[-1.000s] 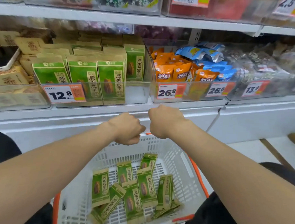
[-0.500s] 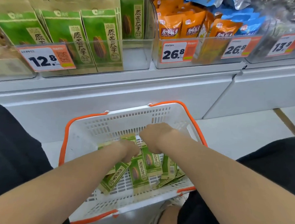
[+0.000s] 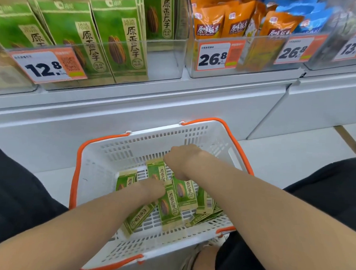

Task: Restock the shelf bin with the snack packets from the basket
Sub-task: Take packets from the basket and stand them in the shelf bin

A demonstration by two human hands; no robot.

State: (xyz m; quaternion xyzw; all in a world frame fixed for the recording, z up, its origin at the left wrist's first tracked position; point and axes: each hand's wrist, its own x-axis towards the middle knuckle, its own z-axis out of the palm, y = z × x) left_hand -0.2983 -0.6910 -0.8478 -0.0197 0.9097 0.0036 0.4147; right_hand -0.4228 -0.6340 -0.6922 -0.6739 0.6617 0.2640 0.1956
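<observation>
Left hand (image 3: 152, 190) and right hand (image 3: 181, 161) down in basket (image 3: 102, 164), on green snack packets (image 3: 170, 206). Fingers hidden; cannot tell grip.

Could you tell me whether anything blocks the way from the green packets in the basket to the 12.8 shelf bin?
Nothing visible does. The green snack packets lie in the open white basket, and the clear shelf bin above has a bare gap at its right end, behind a low front wall.
</observation>
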